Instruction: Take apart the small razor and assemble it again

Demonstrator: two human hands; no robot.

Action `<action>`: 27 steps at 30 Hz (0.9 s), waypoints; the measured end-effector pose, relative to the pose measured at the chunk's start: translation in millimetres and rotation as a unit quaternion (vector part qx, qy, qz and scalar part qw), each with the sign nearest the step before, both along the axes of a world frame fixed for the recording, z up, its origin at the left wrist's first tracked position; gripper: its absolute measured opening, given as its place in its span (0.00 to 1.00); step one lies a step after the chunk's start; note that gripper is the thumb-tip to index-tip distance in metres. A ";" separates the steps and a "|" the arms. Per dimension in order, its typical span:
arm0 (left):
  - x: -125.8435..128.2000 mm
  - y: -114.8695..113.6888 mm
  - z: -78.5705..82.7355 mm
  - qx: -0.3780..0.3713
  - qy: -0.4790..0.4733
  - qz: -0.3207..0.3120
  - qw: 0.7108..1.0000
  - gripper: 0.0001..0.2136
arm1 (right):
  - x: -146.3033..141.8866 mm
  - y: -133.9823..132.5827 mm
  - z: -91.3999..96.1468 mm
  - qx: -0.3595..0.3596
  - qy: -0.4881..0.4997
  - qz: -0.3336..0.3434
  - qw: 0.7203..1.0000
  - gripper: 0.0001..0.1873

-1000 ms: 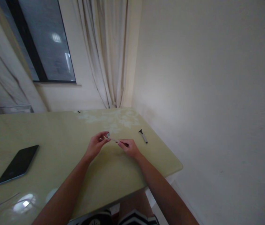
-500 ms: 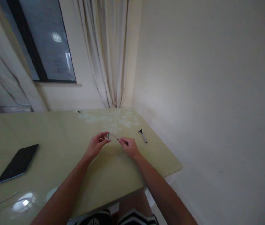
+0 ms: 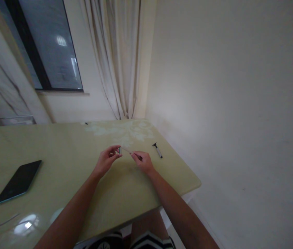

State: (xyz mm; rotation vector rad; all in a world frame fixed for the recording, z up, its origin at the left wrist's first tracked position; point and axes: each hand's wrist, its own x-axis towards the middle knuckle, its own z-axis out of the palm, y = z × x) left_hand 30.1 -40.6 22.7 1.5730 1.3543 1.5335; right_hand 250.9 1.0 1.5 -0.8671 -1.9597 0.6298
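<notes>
Between the thumb and fingers of my left hand point(image 3: 107, 159) is a small rectangular piece point(image 3: 120, 150), green, white and dark, like a razor cartridge, held upright. My right hand point(image 3: 142, 161) pinches a thin, pale-tipped stick point(image 3: 126, 150), its darker end running back under the fingers. The stick's tip reaches to the upper part of the small piece; whether they touch I cannot tell. To the right of my right hand, a razor point(image 3: 158, 150) with a black head and grey handle lies on the table.
The pale green table point(image 3: 66, 145) has a rounded corner at the right by the wall. A black tablet point(image 3: 19, 181) lies at left, with a thin cable point(image 3: 0, 226) nearer me. A small dark bit point(image 3: 86, 123) sits at the back edge, below the curtains point(image 3: 119, 62).
The view has shifted very slightly. Both hands keep their hold and place, with the stick's tip still by the small piece.
</notes>
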 end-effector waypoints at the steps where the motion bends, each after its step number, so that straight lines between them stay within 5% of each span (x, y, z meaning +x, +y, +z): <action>1: 0.2 0.0 0.2 0.000 0.002 0.001 1.000 0.21 | -0.1 0.2 -0.4 0.004 -0.002 0.005 1.000 0.23; 27: 4.3 -0.9 0.5 0.010 0.002 -0.002 1.000 0.20 | 1.0 -0.7 2.2 0.047 -0.028 0.000 0.999 0.18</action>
